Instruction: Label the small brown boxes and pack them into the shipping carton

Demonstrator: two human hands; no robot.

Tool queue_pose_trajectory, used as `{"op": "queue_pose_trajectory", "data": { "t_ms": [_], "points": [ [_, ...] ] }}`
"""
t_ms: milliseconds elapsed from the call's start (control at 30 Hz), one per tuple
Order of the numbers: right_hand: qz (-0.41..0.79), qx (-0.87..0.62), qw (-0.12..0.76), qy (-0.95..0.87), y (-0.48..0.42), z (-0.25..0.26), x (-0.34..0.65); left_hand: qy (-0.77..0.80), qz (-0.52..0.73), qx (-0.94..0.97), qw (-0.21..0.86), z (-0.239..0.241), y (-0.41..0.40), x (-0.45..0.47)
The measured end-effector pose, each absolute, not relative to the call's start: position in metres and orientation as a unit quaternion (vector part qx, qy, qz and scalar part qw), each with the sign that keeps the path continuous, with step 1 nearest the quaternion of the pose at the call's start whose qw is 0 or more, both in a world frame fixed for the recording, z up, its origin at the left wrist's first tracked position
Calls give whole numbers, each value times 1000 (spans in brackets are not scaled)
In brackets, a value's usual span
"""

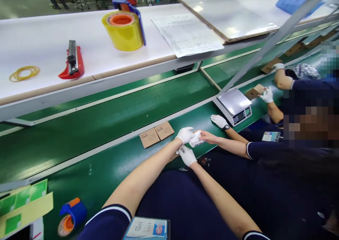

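My left hand (pixel 184 134), in a white glove, is closed on a small white item (pixel 197 139) above the near edge of the green conveyor belt (pixel 111 127). A co-worker's bare hand (pixel 209 137) touches the same white item from the right. Just below, my gloved right hand (pixel 187 155) has its fingers curled; what it holds is hidden. Two flat brown cardboard boxes (pixel 156 134) lie side by side on the belt, just left of my hands.
A digital scale (pixel 233 106) stands to the right, with the co-worker's gloved hand (pixel 218 120) next to it. Another person farther right holds a brown box (pixel 255 91). The white shelf holds a yellow tape roll (pixel 123 30), a red cutter (pixel 72 61), rubber bands (pixel 24 73) and a paper sheet (pixel 186 33). A blue tape dispenser (pixel 71 217) lies at bottom left.
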State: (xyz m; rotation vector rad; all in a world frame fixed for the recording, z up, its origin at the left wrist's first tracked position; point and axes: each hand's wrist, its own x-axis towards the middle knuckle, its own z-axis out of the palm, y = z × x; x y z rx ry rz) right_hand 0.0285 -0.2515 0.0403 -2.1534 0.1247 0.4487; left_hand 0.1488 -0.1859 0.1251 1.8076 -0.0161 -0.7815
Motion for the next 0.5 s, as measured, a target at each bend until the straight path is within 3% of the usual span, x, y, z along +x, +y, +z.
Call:
{"op": "queue_pose_trajectory", "data": {
  "t_ms": [200, 333, 500],
  "points": [
    [206, -873, 440, 49, -262, 41, 51, 15, -305, 725, 617, 137, -160, 156],
    [211, -878, 428, 20, -259, 41, 68, 52, -196, 753, 626, 140, -80, 135],
    [232, -883, 407, -17, -252, 39, 80, 228, -147, 777, 569, 109, 24, 50]
  ]
}}
